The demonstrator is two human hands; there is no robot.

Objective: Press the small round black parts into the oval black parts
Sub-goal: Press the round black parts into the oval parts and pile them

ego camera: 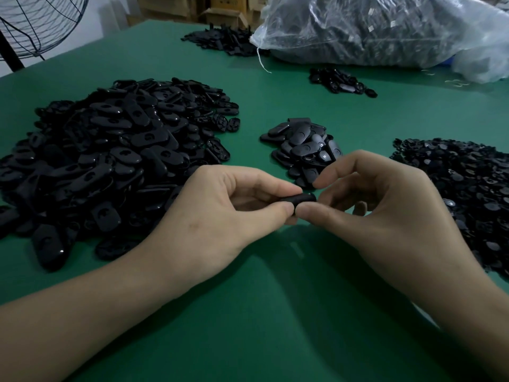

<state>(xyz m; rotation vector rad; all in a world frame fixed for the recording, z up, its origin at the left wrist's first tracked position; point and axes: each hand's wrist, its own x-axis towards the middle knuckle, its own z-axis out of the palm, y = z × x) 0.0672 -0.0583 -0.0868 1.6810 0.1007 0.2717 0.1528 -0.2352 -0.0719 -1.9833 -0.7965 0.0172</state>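
My left hand [220, 213] and my right hand [385, 213] meet over the green table [261, 312], both pinching one oval black part [301, 199] held edge-on between thumbs and forefingers. Whether a small round part sits in it is hidden by my fingers. A big heap of oval black parts [110, 161] lies to the left. A heap of small round black parts [468, 194] lies to the right. Just beyond my hands sits a small pile of oval parts [303, 147], some showing a round insert.
A large clear plastic bag [385, 28] full of dark parts lies at the back right. Two more small piles of black parts [341, 79] [223, 40] lie near it. A wire fan guard [41, 23] stands at the back left, cardboard boxes [223, 15] behind the table.
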